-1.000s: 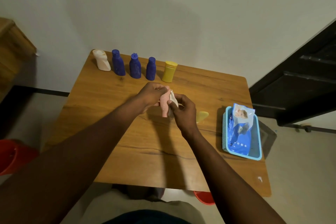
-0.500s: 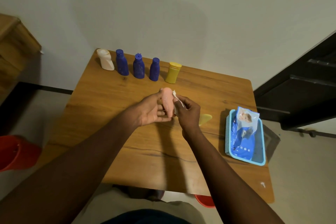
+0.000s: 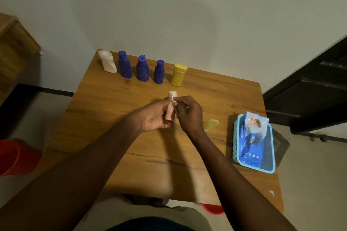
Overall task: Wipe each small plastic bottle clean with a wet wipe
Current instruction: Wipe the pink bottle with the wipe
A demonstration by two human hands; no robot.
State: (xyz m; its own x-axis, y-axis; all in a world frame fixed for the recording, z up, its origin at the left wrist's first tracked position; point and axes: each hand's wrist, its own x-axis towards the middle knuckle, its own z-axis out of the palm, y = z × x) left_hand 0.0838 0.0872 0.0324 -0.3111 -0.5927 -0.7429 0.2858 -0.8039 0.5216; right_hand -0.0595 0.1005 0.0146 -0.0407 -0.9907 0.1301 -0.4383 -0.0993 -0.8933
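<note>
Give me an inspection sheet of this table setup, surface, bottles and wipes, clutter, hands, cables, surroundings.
Surface: wooden table, dark crack line along the near part.
Job's things: pink bottle held over the table; white wet wipe at its top end. Back row, left to right: white bottle, three blue bottles, yellow bottle, all upright. Pale yellow bottle lying behind the right wrist.
Clutter: blue wipes pack in a teal basket at the right edge.
Grippers: left hand holds the pink bottle; right hand pinches the wipe.
Cables: nothing seen.
Surroundings: plain wall, dark door at right, red tub on the floor at left.
</note>
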